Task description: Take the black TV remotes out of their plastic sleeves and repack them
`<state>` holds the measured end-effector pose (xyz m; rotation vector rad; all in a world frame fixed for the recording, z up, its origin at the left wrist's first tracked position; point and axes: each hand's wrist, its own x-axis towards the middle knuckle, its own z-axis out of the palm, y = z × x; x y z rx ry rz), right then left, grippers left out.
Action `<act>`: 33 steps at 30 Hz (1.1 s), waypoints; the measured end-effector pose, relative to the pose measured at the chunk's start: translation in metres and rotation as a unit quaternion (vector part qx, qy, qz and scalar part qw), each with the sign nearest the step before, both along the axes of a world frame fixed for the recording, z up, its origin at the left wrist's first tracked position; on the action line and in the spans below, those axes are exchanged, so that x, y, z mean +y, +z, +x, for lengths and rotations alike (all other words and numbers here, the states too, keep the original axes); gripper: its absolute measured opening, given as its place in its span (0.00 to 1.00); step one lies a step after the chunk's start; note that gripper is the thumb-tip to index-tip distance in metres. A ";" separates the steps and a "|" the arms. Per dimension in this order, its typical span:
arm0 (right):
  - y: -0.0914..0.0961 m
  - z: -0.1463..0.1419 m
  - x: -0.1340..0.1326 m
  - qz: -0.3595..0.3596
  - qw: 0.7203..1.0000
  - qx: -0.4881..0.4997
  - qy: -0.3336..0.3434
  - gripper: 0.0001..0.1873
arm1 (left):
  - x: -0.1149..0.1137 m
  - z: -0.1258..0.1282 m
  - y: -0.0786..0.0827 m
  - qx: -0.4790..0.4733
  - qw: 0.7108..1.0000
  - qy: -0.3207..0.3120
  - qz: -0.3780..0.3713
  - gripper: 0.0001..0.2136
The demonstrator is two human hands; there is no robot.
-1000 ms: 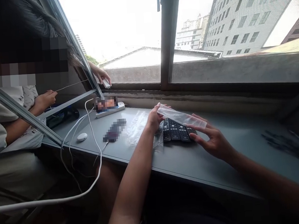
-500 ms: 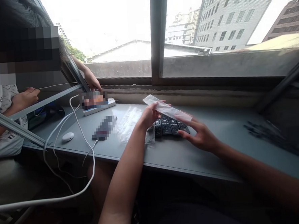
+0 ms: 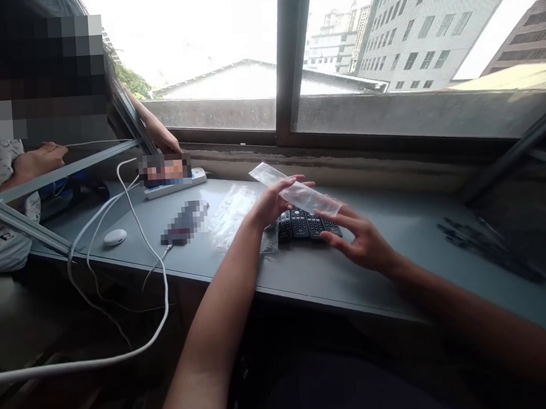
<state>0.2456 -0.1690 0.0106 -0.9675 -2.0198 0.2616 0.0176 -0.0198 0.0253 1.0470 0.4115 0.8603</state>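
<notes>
A long, narrow clear plastic bag (image 3: 312, 201) is held aslant above the desk. My left hand (image 3: 273, 203) grips it near its middle, the fingers passing round it. At the bag's lower right end is my right hand (image 3: 363, 239), its fingertips touching the plastic while the thumb stands well apart. Below both hands lies a row of black remote controls (image 3: 299, 224), partly hidden by the bag and fingers. More clear plastic bags (image 3: 232, 222) lie flat on the desk, left of the remotes and partly behind my left forearm.
On the grey desk (image 3: 394, 222) lie a blurred-out phone-like device (image 3: 184, 224), a white round case (image 3: 115, 237) and a power strip (image 3: 174, 184). White cables (image 3: 164, 285) hang over the front edge. Dark items (image 3: 488, 247) lie far right. Another person (image 3: 4, 202) sits left.
The bag and both hands sit slightly further left and higher in the view, which has itself shifted a little. My grip on the bag looks the same.
</notes>
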 end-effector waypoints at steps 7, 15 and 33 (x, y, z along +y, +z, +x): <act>0.001 -0.003 -0.005 0.012 1.000 0.010 -0.010 0.28 | 0.000 0.004 0.005 -0.035 0.998 0.038 -0.027 0.16; 0.003 -0.003 -0.008 0.084 0.995 0.027 -0.056 0.28 | 0.003 -0.008 0.012 -0.202 0.956 0.173 -0.121 0.21; -0.007 -0.009 -0.001 0.035 0.998 -0.041 -0.015 0.18 | 0.001 -0.016 0.017 -0.243 0.930 0.238 -0.141 0.23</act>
